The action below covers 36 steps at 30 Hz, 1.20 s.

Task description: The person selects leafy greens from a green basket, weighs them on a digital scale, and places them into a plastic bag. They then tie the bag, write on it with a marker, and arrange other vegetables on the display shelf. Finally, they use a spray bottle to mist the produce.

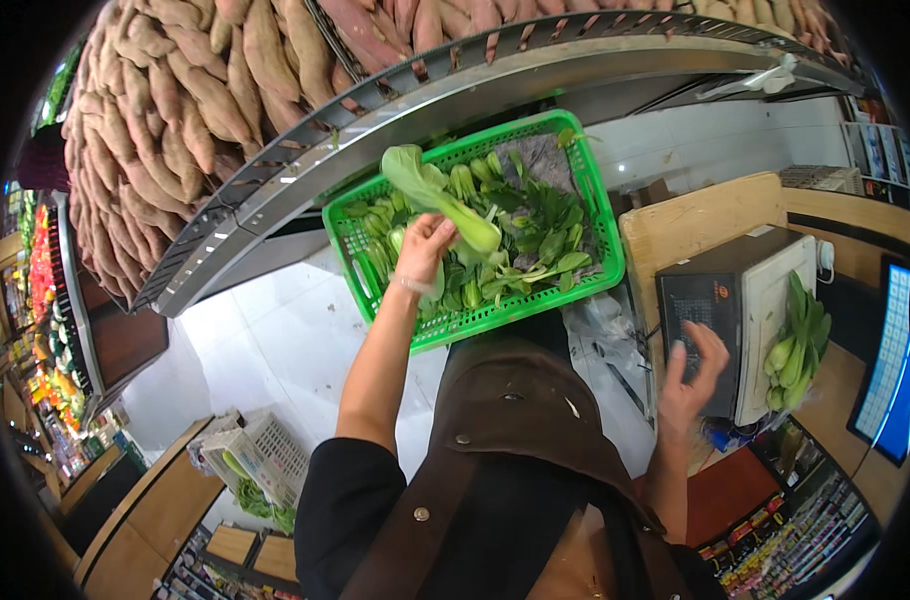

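My left hand (pixel 423 251) grips a head of bok choy (pixel 444 199) above a green plastic crate (pixel 500 319). Its white base points down and right, its leaves up and left. More bok choy (pixel 466 289) and loose dark leaves (pixel 549 232) lie in the crate, partly over a grey cloth (pixel 541 159). At the right, my right hand (pixel 691 375) is raised with thumb and fingers apart, holding nothing, beside the keypad of a weighing scale (pixel 699 300). A bunch of bok choy (pixel 796 349) rests on the scale's light platform.
Sweet potatoes (pixel 162 112) are heaped on a metal-edged display (pixel 335 161) beyond the crate. A screen (pixel 886 367) stands at the far right on a wooden counter. A white plastic crate (pixel 264 457) with greens sits at the lower left. Clear plastic bags (pixel 609 330) lie near the counter.
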Motion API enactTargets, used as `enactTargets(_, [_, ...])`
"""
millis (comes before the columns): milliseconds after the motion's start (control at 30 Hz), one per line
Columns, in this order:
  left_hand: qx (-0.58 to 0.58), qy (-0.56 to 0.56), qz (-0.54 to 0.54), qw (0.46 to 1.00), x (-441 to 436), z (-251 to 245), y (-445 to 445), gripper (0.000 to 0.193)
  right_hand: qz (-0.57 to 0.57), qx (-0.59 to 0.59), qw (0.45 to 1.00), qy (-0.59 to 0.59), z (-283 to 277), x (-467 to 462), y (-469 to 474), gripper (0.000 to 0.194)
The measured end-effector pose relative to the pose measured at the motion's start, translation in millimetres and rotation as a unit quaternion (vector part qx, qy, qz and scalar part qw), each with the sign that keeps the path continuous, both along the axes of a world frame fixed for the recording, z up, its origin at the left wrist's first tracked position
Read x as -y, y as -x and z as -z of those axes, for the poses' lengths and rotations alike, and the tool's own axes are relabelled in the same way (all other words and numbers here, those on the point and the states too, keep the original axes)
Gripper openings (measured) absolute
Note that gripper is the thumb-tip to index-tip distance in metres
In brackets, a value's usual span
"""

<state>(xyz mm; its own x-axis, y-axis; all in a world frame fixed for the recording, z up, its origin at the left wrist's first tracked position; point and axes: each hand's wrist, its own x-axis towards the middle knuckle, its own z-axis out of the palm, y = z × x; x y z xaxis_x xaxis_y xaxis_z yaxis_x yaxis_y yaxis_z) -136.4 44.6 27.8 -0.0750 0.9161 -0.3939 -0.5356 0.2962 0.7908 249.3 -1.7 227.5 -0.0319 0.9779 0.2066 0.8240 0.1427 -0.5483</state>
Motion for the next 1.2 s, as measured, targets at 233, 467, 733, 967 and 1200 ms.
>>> enactTargets(233, [0.237, -0.186, 0.091, 0.949, 26, -145, -65, 0.056, -0.142, -0.263, 0.949, 0.106, -33, 2, 71, 0.045])
enactTargets(467, [0.023, -0.172, 0.132, 0.976, 35, -214, -126, 0.048, -0.115, -0.458, 0.873, 0.121, -59, 8, 87, 0.051])
enactTargets(733, [-0.153, -0.181, 0.292, 0.926, 76, -224, -190, 0.024, 0.013, -0.55, 0.835, -0.009, -44, 16, 44, 0.041])
enactTargets(967, [-0.473, -0.346, 0.239, 0.774, 39, -198, -193, 0.045, 0.249, -0.357, 0.882, -0.18, -45, 38, -103, 0.042])
enactTargets(1200, [-0.524, -0.294, 0.158, 0.784, 23, -193, -232, 0.051, 0.36, 0.152, 0.909, -0.147, -45, 27, -282, 0.048])
